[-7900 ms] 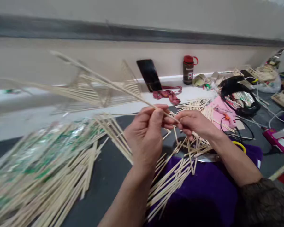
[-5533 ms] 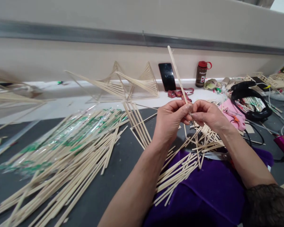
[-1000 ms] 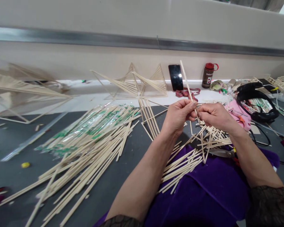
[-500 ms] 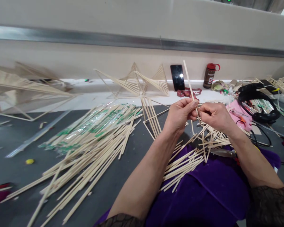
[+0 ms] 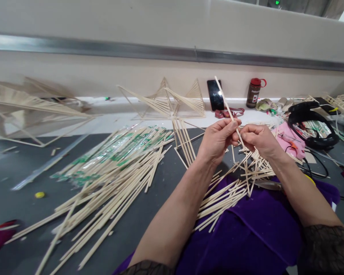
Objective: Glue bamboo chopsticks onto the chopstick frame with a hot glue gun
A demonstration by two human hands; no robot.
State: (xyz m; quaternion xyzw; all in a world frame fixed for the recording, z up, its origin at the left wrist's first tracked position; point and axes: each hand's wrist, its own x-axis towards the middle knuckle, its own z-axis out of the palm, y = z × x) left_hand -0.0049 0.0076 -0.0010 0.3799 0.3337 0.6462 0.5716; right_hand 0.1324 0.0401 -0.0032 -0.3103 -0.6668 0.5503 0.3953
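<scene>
Here, a person sits at a dark grey work surface (image 5: 149, 198), both bare hands raised near its far edge, w/ a thin pale bamboo stick (image 5: 224, 100) pinched between them. Left hand (image 5: 218, 139) grips the stick w/ thumb & forefingers closed on it; right hand (image 5: 259, 139) pinches its lower end just beside the left, fingertips almost touching. The stick tilts up & away toward the wall. Step in hand looks like checking or positioning one stick. Next move likely calls for a steady two-hand hold & fine control of the tip. Below the hands, a loose heap of short pale sticks (image 5: 246, 173) spills onto a purple cloth (image 5: 246, 233) at the near edge. At the left side lies a big pile of long sticks, some in green-printed clear wrappers (image 5: 114, 162). Along the far edge: a triangular stick-frame model (image 5: 172, 101), a black phone (image 5: 215, 93), a brown bottle w/ red cap (image 5: 253, 92).
</scene>
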